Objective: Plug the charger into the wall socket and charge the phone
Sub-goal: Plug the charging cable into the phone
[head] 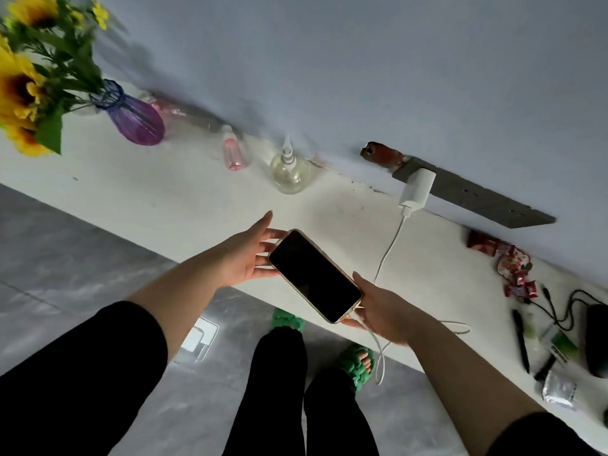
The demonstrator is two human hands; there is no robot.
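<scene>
I see the phone (316,274), screen dark, over the counter's (164,192) front edge. My left hand (246,258) touches its top end with straight fingers. My right hand (378,307) pinches its bottom end. The charger (416,189) sits in the wall socket (477,199), its cable (390,251) running down toward that hand.

Dim, cool, flat light; soft shadows on the wall (362,60); blurred sunflowers (19,87) at the stretched wide-angle left edge.

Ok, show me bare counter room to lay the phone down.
Bare: the counter strip between purple vase and pink bottle, and the patch between clear bottle and charger cable, just past the phone. Crowded: the right end, around red wrappers and pen.
</scene>
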